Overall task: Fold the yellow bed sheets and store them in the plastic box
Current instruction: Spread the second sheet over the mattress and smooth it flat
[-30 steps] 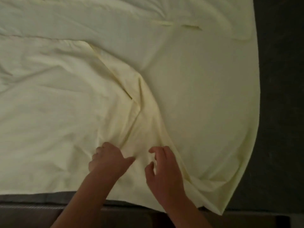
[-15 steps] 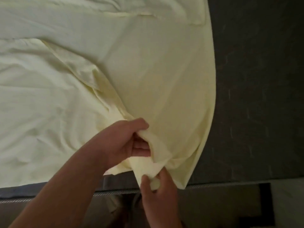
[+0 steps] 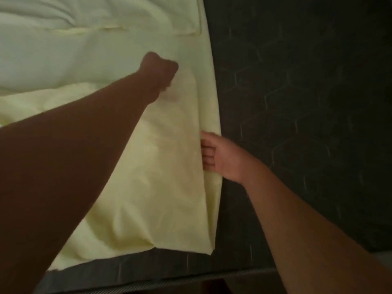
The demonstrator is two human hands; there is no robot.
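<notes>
A pale yellow bed sheet lies spread over the left and middle of a dark mattress, with a folded layer on top and a straight edge running down its right side. My left hand reaches far forward over the sheet, its fingers curled into the cloth at the upper end of the fold. My right hand grips the sheet's right edge lower down, fingers tucked under the fold. The plastic box is not in view.
The dark quilted mattress lies bare to the right of the sheet. Its front edge with grey piping runs along the bottom. More crumpled pale cloth is bunched at the far left.
Both hands have lifted the gathered corner away from the near edge. The left hand has stretched far forward with the cloth, the right has moved out to the sheet's right edge, leaving the fold flatter.
</notes>
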